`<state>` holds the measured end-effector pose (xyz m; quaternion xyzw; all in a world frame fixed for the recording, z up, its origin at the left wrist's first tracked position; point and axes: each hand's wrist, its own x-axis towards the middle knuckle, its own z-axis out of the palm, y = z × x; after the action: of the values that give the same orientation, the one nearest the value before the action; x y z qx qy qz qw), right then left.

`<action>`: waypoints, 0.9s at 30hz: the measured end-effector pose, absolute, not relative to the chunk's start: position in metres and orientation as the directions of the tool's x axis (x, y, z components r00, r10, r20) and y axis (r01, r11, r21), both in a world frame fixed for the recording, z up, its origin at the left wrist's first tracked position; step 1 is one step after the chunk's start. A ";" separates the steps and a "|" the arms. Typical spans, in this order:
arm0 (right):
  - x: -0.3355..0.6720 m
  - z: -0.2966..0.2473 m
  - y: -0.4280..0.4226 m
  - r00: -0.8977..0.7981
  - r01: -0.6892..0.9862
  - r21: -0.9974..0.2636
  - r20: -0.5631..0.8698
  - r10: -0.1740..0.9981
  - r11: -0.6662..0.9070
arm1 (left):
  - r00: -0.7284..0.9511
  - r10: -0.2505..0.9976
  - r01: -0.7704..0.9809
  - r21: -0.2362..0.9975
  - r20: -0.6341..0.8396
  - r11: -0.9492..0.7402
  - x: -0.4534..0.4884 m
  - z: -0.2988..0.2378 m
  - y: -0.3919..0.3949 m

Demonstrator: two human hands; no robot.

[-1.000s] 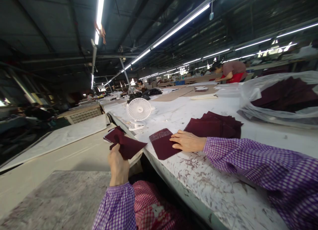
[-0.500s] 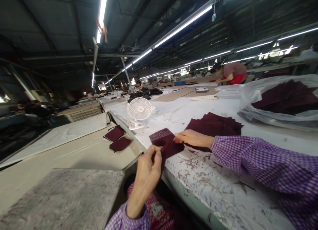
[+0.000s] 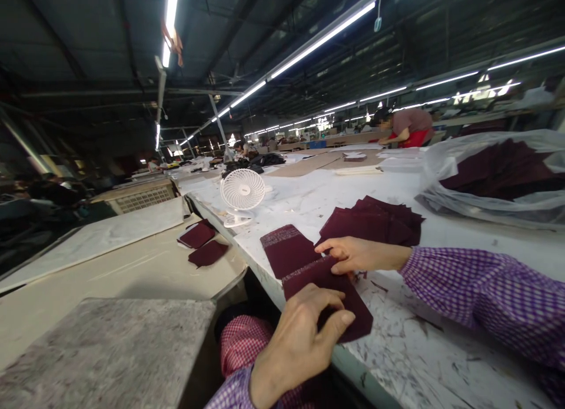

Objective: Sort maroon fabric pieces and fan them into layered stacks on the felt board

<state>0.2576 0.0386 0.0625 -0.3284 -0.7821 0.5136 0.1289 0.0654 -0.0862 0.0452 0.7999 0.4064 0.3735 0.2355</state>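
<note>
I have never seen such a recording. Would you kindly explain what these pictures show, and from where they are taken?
There is no machine here: you see a person's own two bare hands. One camera, worn on the head, looks forward and down at them. On the white table lie a dark red near cloth, a far cloth and a pile of similar pieces. A white fan and a clear bag of dark red cloth are there too. The left hand is open over the near cloth. The right hand has its fingers at that cloth's upper edge; whether they pinch it, I cannot tell.
</note>
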 end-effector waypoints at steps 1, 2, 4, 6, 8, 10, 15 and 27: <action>0.259 0.062 0.039 -0.758 0.377 -0.892 -0.142 0.636 0.250 | 0.345 0.840 0.457 0.707 0.419 -0.540 0.062 0.046 -0.083; 0.260 0.063 0.040 -0.765 0.378 -0.894 -0.154 0.626 0.241 | 0.277 0.855 0.460 0.721 0.438 -0.519 0.059 0.047 -0.077; 0.262 0.065 0.038 -0.770 0.384 -0.892 -0.168 0.616 0.236 | 0.147 0.860 0.531 0.695 0.489 -0.486 0.055 0.047 -0.063; 0.263 0.068 0.036 -0.768 0.392 -0.884 -0.162 0.620 0.254 | 0.137 0.848 0.625 0.620 0.511 -0.475 0.056 0.045 -0.045; 0.263 0.070 0.034 -0.763 0.403 -0.873 -0.153 0.628 0.277 | 0.196 0.862 0.673 0.574 0.468 -0.465 0.060 0.042 -0.031; 0.264 0.071 0.034 -0.751 0.451 -0.832 -0.156 0.642 0.325 | 0.232 0.881 0.696 0.563 0.412 -0.446 0.067 0.038 -0.021; 0.271 0.079 0.039 -0.755 0.566 -0.476 0.031 0.655 0.674 | 0.259 0.862 0.751 0.471 0.435 -0.463 0.076 0.024 -0.013; 0.269 0.068 0.045 -0.840 0.483 -0.186 0.179 0.512 0.856 | 0.287 0.823 0.749 0.421 0.491 -0.512 0.074 0.016 -0.016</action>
<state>0.2695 0.0453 0.0683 -0.2600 -0.9568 0.0667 0.1115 0.0742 -0.0162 0.0161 0.8002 0.4910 0.3400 0.0545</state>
